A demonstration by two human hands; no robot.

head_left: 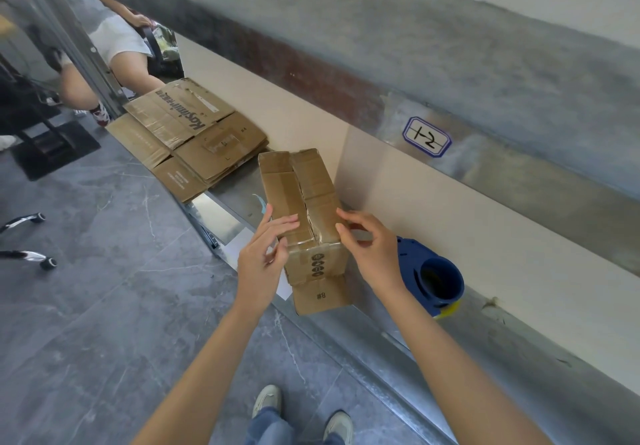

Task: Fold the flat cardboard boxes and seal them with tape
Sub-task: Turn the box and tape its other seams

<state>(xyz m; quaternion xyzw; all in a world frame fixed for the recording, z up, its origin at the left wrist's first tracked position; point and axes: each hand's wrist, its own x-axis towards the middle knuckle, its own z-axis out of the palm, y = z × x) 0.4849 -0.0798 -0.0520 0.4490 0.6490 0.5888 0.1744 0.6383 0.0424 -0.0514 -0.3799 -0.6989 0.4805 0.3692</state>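
One folded cardboard box stands on a metal bench that runs along a wall, with its near end at the bench's front edge. Its two top flaps are closed and meet in a ragged seam down the middle. The near end face carries four round printed marks, and one loose flap marked "#8" sticks out below it.

The left hand lies on the left top flap with its fingers straight and together, pressing flat, the thumb down the box's left side. The right hand is at the box's upper right edge with its fingers bent and thumb and forefinger close together; whether they pinch anything cannot be told.

Just beside the box, to the right and partly behind the right hand, one blue tape dispenser lies on the bench near the wall, a bit of yellow showing at its lower edge.

Toward the bench's far left end, well apart from the folded box, one stack of flat cardboard boxes lies spread out, partly over the front edge; the sheets in it cannot be counted.

One blue-bordered label reading "1-2" sits on the metal strip of the wall above.

Below, the person's two pale shoes stand on grey floor tiles. At the left, two chrome chair legs with casters show, and a second person is at the top left corner.
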